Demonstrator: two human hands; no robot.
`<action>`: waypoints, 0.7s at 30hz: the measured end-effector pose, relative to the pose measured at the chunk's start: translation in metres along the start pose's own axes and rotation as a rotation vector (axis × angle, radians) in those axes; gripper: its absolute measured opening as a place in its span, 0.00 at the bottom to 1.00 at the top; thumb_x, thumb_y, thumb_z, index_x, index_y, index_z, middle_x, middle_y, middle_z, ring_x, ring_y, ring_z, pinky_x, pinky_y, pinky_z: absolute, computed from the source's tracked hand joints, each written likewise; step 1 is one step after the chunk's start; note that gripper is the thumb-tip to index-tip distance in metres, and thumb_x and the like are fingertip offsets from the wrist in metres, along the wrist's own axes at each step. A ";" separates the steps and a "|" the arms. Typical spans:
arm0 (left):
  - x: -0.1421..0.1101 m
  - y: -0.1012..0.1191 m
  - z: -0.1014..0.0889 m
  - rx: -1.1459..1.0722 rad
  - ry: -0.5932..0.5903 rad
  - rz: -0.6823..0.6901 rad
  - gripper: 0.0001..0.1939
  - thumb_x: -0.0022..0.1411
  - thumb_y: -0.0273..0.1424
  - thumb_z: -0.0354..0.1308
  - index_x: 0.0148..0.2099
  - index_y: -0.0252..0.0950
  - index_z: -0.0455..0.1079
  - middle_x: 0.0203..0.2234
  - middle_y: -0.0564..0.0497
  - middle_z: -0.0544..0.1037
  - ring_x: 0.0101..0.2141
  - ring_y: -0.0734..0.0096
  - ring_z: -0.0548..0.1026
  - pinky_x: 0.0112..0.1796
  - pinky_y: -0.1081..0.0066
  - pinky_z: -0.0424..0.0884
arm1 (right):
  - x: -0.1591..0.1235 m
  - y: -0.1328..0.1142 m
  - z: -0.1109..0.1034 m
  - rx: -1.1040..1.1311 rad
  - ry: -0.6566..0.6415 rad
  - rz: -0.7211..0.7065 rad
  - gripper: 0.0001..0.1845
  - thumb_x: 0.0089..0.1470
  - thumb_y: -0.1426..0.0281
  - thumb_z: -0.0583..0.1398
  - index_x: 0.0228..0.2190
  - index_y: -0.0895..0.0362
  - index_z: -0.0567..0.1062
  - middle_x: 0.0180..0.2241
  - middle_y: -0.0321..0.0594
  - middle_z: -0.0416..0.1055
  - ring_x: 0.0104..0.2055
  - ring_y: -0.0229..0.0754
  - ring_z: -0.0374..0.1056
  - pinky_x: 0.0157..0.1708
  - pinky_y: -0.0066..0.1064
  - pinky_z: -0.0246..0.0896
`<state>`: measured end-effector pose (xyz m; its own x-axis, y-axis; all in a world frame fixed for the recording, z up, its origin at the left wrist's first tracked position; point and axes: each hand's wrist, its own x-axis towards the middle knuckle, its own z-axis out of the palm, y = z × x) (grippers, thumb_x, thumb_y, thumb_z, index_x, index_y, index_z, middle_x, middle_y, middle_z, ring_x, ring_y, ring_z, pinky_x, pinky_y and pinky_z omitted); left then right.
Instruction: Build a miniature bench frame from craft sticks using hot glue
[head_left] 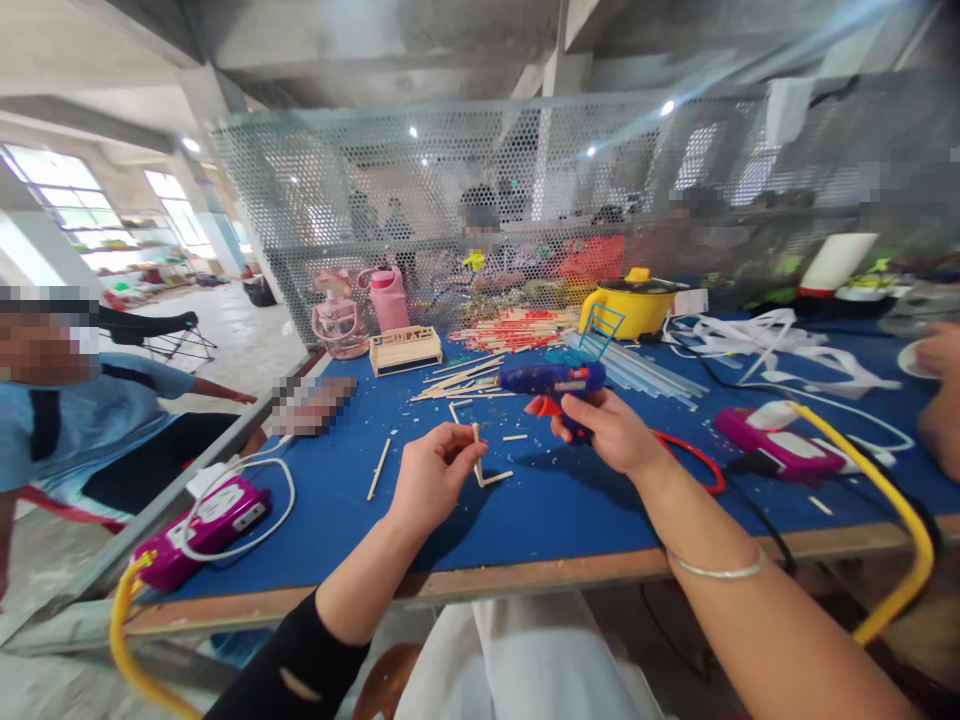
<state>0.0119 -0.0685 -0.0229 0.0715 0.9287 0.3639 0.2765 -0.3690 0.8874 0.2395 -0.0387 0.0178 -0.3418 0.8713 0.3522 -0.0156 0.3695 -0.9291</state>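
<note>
My left hand [437, 470] pinches a small wooden stick [475, 436] between thumb and fingers, held upright above the blue table. Joined sticks [496, 479] lie in an angled shape just under and beside those fingers; how they connect is partly hidden by the hand. In my right hand [600, 425] is a blue hot glue gun [553, 379], with fingers wrapped round its handle near the orange-red trigger. Its nozzle points left, over a pile of bare sticks [461, 380]. Short loose sticks lie near my left hand, one [379, 469] to its left and another [515, 437] to its right.
Behind stand red-tipped sticks [517, 330], a small wooden frame [406, 350], a pink bottle [388, 298], a yellow pot [634, 305] and clear glue sticks [645, 370]. Purple power strips [780, 445] with cables lie at both sides. A person [150, 420] sits at left.
</note>
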 end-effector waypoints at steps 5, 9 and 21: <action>-0.001 0.000 0.000 0.003 0.000 -0.011 0.11 0.55 0.37 0.59 0.36 0.34 0.71 0.27 0.50 0.79 0.28 0.71 0.75 0.29 0.75 0.69 | -0.008 0.007 -0.001 -0.041 -0.040 0.029 0.18 0.48 0.56 0.61 0.29 0.60 0.76 0.26 0.41 0.73 0.20 0.33 0.59 0.19 0.27 0.53; -0.001 0.002 0.000 0.013 0.005 0.002 0.10 0.55 0.36 0.59 0.36 0.34 0.71 0.27 0.50 0.79 0.27 0.72 0.75 0.29 0.75 0.69 | -0.007 0.005 -0.004 -0.058 -0.017 0.027 0.18 0.48 0.56 0.61 0.28 0.60 0.75 0.26 0.41 0.72 0.20 0.33 0.58 0.19 0.27 0.52; -0.001 0.004 -0.001 0.021 0.003 -0.030 0.10 0.55 0.35 0.59 0.35 0.33 0.70 0.26 0.50 0.78 0.27 0.72 0.74 0.29 0.75 0.69 | -0.007 0.011 -0.005 -0.055 -0.058 0.044 0.18 0.49 0.56 0.60 0.26 0.60 0.74 0.24 0.39 0.70 0.19 0.32 0.56 0.18 0.26 0.49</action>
<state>0.0125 -0.0712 -0.0191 0.0598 0.9392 0.3380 0.2982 -0.3400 0.8919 0.2460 -0.0390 0.0053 -0.3944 0.8678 0.3024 0.0522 0.3497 -0.9354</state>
